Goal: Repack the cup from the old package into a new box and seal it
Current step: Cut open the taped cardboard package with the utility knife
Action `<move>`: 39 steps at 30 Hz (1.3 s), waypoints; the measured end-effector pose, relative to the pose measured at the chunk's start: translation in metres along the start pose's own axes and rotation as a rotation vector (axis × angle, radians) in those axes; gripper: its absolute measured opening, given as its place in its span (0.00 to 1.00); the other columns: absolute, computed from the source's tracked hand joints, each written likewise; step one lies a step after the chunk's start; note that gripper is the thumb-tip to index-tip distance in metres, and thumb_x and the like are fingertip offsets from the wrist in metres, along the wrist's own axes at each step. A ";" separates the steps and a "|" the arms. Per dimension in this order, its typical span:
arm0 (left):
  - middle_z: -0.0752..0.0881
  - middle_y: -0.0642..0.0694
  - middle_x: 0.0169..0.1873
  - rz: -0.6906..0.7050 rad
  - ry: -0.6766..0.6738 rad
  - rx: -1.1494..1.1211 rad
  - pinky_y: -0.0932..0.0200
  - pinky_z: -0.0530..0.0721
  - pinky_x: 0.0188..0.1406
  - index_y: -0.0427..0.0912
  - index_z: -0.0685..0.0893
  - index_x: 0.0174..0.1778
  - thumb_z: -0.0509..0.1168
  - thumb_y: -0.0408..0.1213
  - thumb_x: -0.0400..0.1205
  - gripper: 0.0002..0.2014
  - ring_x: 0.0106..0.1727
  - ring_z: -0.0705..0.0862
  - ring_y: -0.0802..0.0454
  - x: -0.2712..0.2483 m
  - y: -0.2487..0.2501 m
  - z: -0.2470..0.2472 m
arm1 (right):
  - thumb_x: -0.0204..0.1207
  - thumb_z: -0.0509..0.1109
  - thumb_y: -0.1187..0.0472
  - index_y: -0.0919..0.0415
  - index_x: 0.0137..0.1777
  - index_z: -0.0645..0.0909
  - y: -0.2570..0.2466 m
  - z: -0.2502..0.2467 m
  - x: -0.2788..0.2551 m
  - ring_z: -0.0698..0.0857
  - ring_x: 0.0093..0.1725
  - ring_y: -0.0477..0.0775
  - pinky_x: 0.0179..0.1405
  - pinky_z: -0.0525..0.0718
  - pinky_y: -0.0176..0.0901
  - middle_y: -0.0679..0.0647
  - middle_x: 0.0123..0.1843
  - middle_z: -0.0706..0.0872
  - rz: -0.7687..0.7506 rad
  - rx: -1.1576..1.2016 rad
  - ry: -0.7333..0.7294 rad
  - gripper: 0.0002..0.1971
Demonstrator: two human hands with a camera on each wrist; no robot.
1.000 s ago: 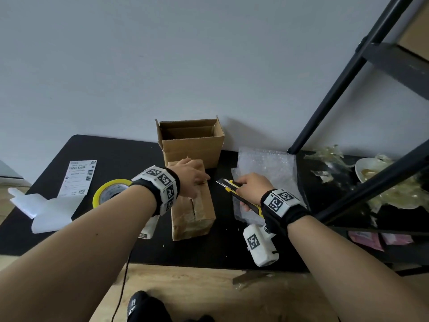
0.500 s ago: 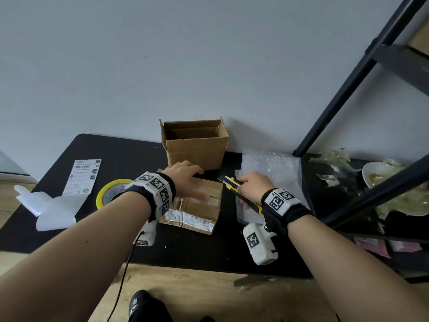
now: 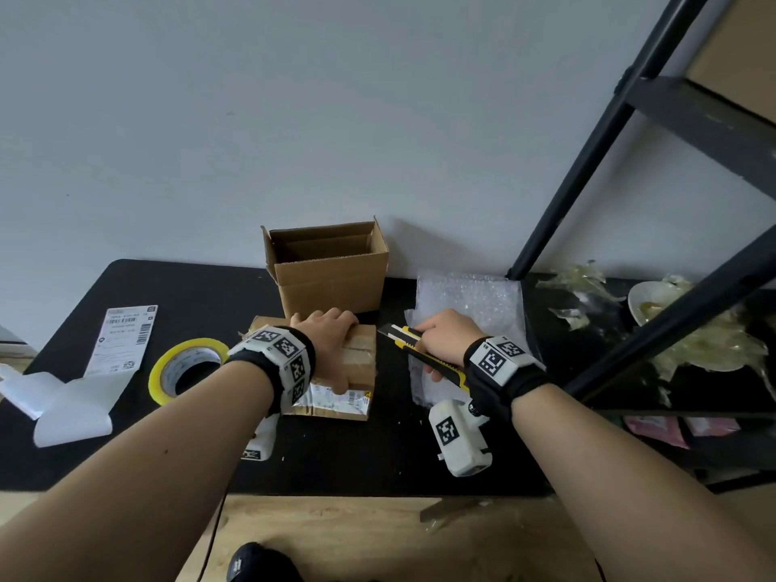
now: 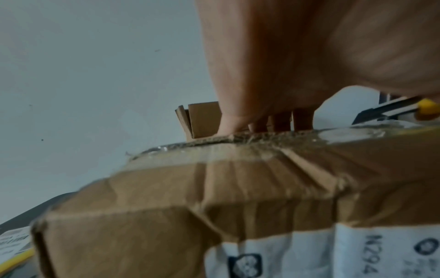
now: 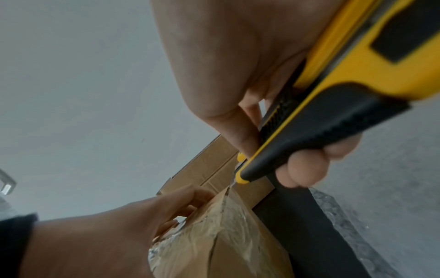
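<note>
The old package point(image 3: 357, 365), a crumpled, taped brown carton with a white label on its near side, lies on the black table point(image 3: 336, 455). My left hand point(image 3: 327, 329) lies on top of it, fingers point(image 4: 302, 120) curled over its far edge. My right hand point(image 3: 445, 338) grips a yellow and black utility knife point(image 3: 401, 333). In the right wrist view the knife point(image 5: 333, 105) has its tip at the package's point(image 5: 228, 235) far right corner. The new box point(image 3: 336, 283) stands open just behind. No cup shows.
A sheet of bubble wrap point(image 3: 474, 304) lies under my right hand. A yellow tape roll point(image 3: 184, 367), a shipping label point(image 3: 126, 338) and white backing paper point(image 3: 71, 405) lie on the left. A black shelf frame point(image 3: 630, 119) and tape scraps point(image 3: 705, 342) crowd the right.
The old package has been turned from end-on to broadside, its labelled side toward me. My left hand has stayed on top. The knife has come closer to the package's right corner.
</note>
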State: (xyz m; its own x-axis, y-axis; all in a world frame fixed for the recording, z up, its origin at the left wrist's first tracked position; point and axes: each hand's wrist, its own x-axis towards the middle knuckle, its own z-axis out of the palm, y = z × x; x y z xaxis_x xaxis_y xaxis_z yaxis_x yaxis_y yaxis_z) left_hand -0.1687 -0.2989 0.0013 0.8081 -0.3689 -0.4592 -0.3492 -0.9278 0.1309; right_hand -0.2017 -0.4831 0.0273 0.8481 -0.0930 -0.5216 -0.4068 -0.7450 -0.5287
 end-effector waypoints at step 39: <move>0.67 0.49 0.69 -0.003 0.003 0.032 0.32 0.55 0.77 0.54 0.55 0.77 0.78 0.53 0.62 0.52 0.74 0.66 0.46 0.005 -0.003 0.013 | 0.80 0.61 0.71 0.61 0.73 0.77 0.008 0.009 -0.002 0.85 0.27 0.55 0.44 0.89 0.52 0.65 0.36 0.86 -0.003 0.062 -0.221 0.21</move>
State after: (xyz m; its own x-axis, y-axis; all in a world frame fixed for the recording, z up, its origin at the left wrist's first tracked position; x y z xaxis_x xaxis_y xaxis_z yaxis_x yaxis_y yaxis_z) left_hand -0.1695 -0.2976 -0.0126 0.8104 -0.3665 -0.4571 -0.3617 -0.9267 0.1018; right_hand -0.2095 -0.4826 0.0181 0.7572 0.0614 -0.6503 -0.4303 -0.7021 -0.5673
